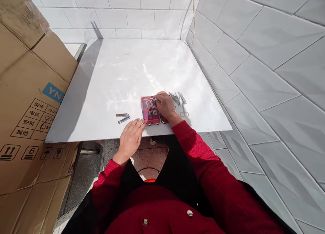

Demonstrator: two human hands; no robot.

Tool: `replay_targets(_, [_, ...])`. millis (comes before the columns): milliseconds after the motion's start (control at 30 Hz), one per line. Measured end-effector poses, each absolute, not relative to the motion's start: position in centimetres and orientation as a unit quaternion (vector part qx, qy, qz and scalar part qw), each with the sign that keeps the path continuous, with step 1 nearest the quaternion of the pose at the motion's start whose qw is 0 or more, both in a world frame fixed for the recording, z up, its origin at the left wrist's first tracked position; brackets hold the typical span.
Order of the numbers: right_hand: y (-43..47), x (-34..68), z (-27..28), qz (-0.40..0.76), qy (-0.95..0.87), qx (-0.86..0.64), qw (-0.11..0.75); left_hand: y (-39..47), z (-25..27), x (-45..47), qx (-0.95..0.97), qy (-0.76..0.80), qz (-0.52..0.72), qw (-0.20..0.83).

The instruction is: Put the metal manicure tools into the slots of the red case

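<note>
A red manicure case [151, 120] lies open near the table's front edge, with several slim metal tools [151, 108] held in its left half. My left hand [130, 134] rests palm down at the case's near left corner, its fingers stretched out and fingertips at the rim. Over the case, my right hand [165, 105] has its fingers drawn together at the upper middle, and it covers most of the right half. Whatever those fingers grip is hidden. Small scissors [184, 112] and metal nippers [174, 98] lie right of that hand. Nail clippers [123, 118] lie to the left.
The white tabletop [122, 68] reaches back to a tiled wall [127, 17]. Another tiled wall [266, 75] runs along the right side. On the left, a large cardboard box [33, 68] stands against the table.
</note>
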State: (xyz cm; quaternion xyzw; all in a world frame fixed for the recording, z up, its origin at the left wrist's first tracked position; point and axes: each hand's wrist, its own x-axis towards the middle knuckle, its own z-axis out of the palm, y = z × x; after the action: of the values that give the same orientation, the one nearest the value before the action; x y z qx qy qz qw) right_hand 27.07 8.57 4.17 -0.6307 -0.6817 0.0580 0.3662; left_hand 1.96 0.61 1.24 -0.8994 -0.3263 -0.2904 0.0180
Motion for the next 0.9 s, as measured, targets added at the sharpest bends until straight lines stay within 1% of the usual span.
replay_targets(167, [8.3, 26.9, 4.3, 0.045, -0.684, -0.636, 0.355, 0.4, 1.1, 1.9, -0.897, -0.332, -0.29, 0.016])
replay_targets(300, [7.4, 26.2, 5.4, 0.025, -0.689, -0.646, 0.329, 0.3, 1.1, 2.1, -0.894, -0.328, -0.303, 0.039])
replay_targets(400, [6.3, 24.4, 7.0, 0.041, -0.732, -0.608, 0.305, 0.3, 1.4, 2.2, -0.893, -0.323, -0.309, 0.05])
replay_targets(500, [5.5, 21.6, 8.6, 0.087, -0.815, -0.526, 0.227, 0.2, 1.7, 2.3, -0.893, -0.322, -0.312, 0.048])
replay_targets(633, [5.7, 17.8, 9.8, 0.067, -0.889, -0.434, 0.13, 0.3, 1.7, 2.4, -0.885, -0.33, -0.327, 0.039])
replay_targets(800, [6.4, 15.0, 10.1, 0.041, -0.907, -0.414, 0.056, 0.4, 0.8, 2.3, -0.881, -0.346, -0.323, -0.007])
replay_targets(900, [6.8, 14.2, 10.0, 0.051, -0.909, -0.413, 0.016, 0.3, 0.4, 2.2, -0.884, -0.339, -0.321, -0.019])
